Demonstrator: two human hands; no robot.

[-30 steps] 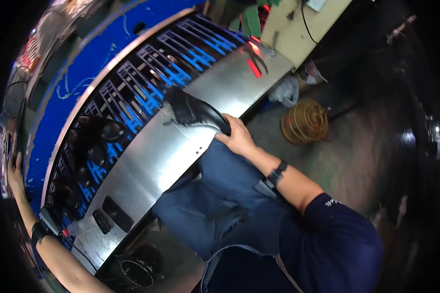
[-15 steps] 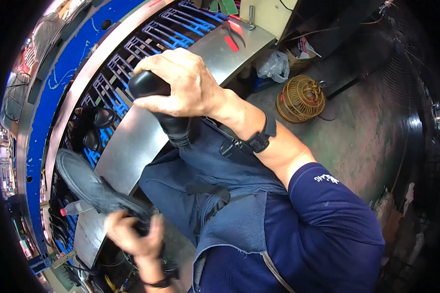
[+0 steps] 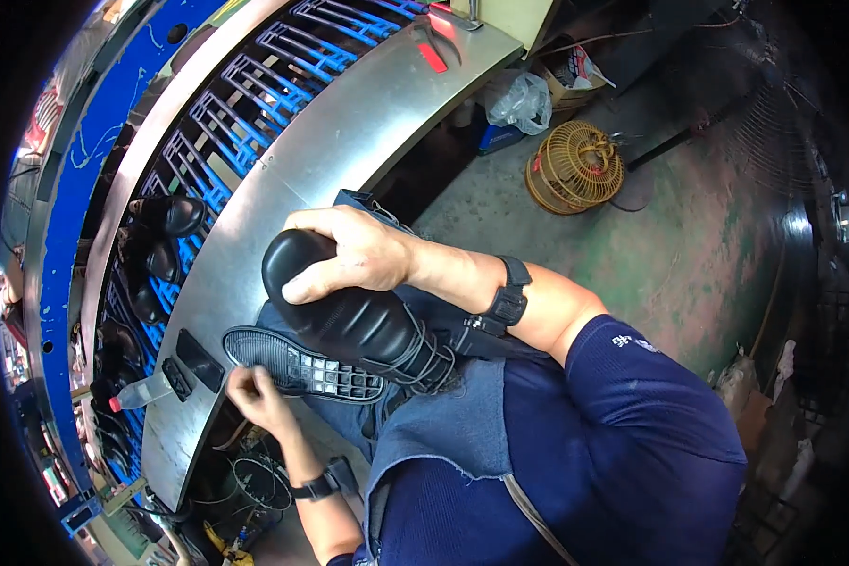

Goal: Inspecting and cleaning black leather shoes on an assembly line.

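Sole (image 3: 307,370) swung in from over table (image 3: 226,269), beside black shoe (image 3: 349,323), long axis and toe tableward.
Right hand (image 3: 360,253) clasps shoe; left hand (image 3: 262,404), hold unclear; floor (image 3: 660,255) opens off table's near edge.

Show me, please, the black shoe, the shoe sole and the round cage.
Black shoe (image 3: 357,323): head view, on its upper.
Shoe sole (image 3: 313,371): head view, on its grid.
Round cage (image 3: 575,170): head view, on its bars.
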